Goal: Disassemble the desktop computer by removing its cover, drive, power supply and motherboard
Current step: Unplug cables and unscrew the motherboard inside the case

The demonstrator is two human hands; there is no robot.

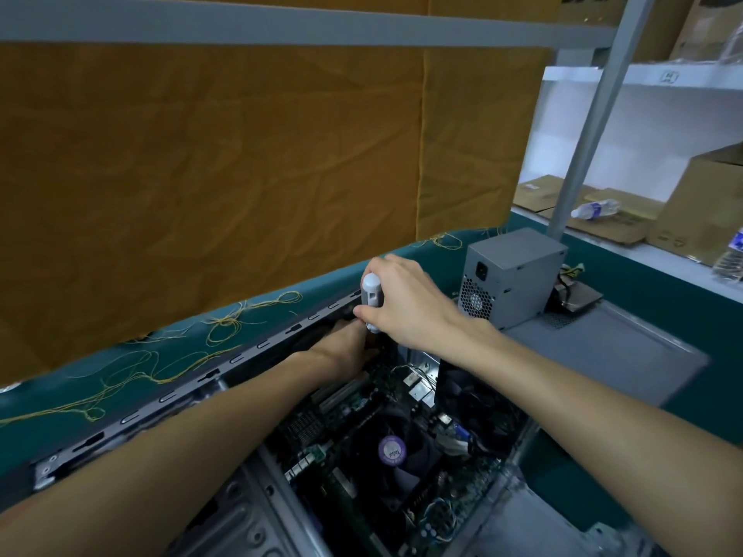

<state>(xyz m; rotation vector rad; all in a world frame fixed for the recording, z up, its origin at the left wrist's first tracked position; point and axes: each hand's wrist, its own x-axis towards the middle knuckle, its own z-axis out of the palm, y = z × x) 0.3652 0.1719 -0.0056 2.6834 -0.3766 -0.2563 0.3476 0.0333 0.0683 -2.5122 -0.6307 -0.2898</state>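
The desktop computer case lies on its side on a green-covered table, with its open side facing up. Inside, the motherboard remains seated, carrying a black cooler fan with a round purple label and white expansion slots beyond it. The power supply, a grey metal box with a perforated face and a black power socket, stands outside the case on the flat grey cover panel at the far right. The right hand grips the white handle of a screwdriver, held upright at the far end of the case. The left hand reaches inside beneath it; whether its fingers grasp anything cannot be determined.
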